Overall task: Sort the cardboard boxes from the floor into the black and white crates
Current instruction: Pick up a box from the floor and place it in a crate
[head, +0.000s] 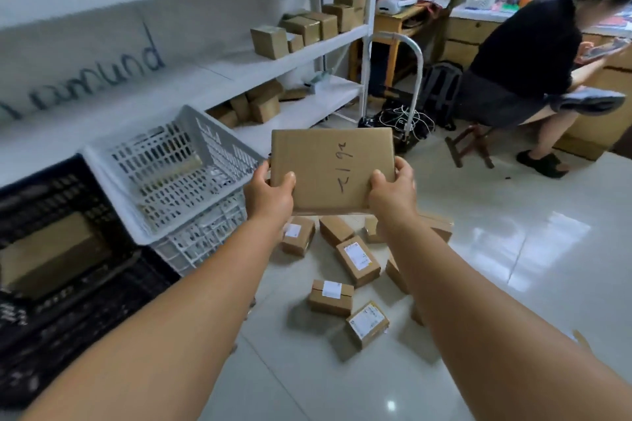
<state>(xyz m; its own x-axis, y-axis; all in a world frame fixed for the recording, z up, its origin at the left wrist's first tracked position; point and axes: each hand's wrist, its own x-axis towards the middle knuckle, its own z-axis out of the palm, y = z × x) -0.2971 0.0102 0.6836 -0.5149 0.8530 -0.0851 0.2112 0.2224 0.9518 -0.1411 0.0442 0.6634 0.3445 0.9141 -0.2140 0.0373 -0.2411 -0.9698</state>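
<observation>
Both my hands hold up a flat cardboard box [330, 166] with pen marks on its face. My left hand [269, 193] grips its lower left corner and my right hand [393, 191] grips its lower right corner. The box hangs in the air just right of the white crate [113, 161], which stands tilted on another white crate. The black crate [68, 178] lies further left with a brown box inside. Several small cardboard boxes [357, 260] with white labels are scattered on the floor below my hands.
White shelving [301, 51] with more cardboard boxes runs along the left wall. A hand trolley [415, 79] and tangled cables stand behind the held box. A person [526, 55] in black sits on a stool at the right. Glossy tiled floor [513, 267] spreads to the right.
</observation>
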